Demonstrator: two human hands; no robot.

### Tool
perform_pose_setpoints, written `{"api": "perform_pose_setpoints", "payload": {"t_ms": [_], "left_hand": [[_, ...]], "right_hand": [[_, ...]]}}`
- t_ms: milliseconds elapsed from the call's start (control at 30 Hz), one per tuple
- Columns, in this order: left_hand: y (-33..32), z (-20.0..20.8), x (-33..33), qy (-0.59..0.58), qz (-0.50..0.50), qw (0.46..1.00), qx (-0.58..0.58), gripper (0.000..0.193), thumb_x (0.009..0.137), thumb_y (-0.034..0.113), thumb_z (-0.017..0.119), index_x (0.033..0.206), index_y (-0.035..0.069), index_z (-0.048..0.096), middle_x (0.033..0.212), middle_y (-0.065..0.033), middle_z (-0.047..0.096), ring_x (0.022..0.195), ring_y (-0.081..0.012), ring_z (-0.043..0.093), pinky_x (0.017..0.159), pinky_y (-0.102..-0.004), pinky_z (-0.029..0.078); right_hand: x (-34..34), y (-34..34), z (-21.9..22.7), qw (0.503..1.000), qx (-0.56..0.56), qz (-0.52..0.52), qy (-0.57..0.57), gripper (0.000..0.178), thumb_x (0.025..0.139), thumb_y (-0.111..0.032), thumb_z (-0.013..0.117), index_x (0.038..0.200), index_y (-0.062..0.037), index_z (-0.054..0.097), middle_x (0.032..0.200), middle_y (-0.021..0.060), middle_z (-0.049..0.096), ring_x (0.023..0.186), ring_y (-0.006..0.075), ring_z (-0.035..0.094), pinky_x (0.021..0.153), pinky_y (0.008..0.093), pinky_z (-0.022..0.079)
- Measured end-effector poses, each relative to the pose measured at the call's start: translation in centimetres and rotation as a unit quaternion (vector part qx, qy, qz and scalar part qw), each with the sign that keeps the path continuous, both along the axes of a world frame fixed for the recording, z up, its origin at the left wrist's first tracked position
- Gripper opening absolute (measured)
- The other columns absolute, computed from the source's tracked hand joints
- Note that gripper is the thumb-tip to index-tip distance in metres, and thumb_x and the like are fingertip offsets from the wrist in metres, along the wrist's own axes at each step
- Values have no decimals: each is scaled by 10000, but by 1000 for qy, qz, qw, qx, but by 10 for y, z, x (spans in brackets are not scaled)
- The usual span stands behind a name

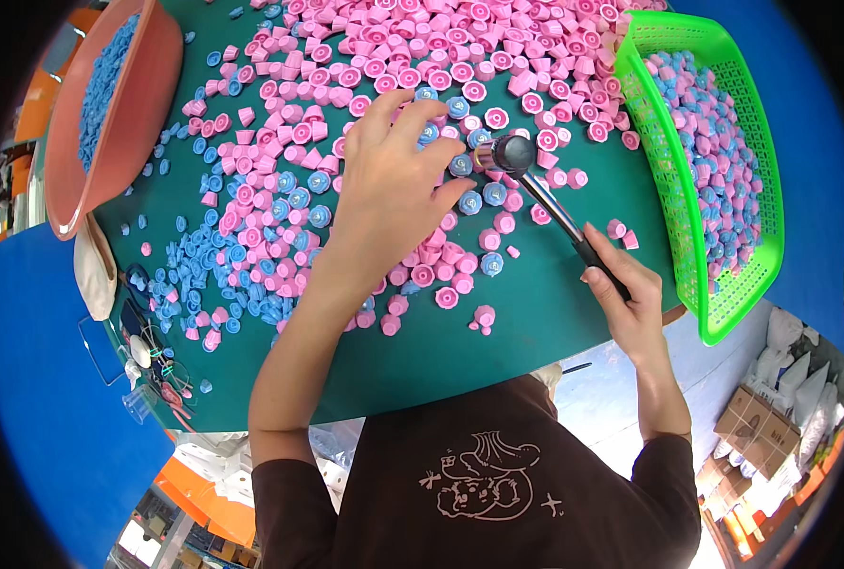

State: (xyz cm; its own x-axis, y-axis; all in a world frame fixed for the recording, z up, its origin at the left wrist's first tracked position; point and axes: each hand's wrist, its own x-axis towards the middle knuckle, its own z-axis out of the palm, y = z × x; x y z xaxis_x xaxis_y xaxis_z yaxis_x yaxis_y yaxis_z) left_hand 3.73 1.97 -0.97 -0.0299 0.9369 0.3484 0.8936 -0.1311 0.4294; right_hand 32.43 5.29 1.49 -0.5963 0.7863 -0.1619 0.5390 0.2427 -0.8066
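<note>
My right hand point(631, 299) is wrapped round the black grip of a small mallet point(555, 209) with a shiny metal shaft. The mallet's dark head is over the middle of the table, just right of my left fingertips. My left hand point(384, 180) reaches palm down over the small parts. Its thumb and forefinger are bent round a blue cap point(461, 165), one on each side. Other blue caps point(469, 202) sit on pink cup-shaped pieces point(423, 275) around this hand. What lies beneath my palm is hidden.
A green table point(422, 365) bears a large heap of pink pieces point(403, 38) at the far side and loose blue parts point(199, 261) at left. A reddish tub point(142, 114) of blue parts stands far left. A green basket point(673, 228) of blue-and-pink pieces stands at right.
</note>
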Motion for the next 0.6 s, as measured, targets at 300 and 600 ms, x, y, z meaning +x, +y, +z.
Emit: {"api": "perform_pose_setpoints", "payload": {"t_ms": [300,600], "left_hand": [[-48,56,-50,23,135,989,61,285,681,138,824,947,122,723,1133,-52,624,1154,-287,508,968,-404,406],[-184,57,-147,2,400,916,12,173,826,160,731,979,81,721,1146,-77,643,1140,-236,552,969,-357,415]], "right_hand": [[-26,3,14,993,92,47,-50,437,862,24,624,1289,-66,600,674,96,491,587,185,474,557,313,421],[-13,-1,18,984,176,22,30,434,860,53,608,1287,-23,590,764,91,543,664,176,501,632,281,431]]}}
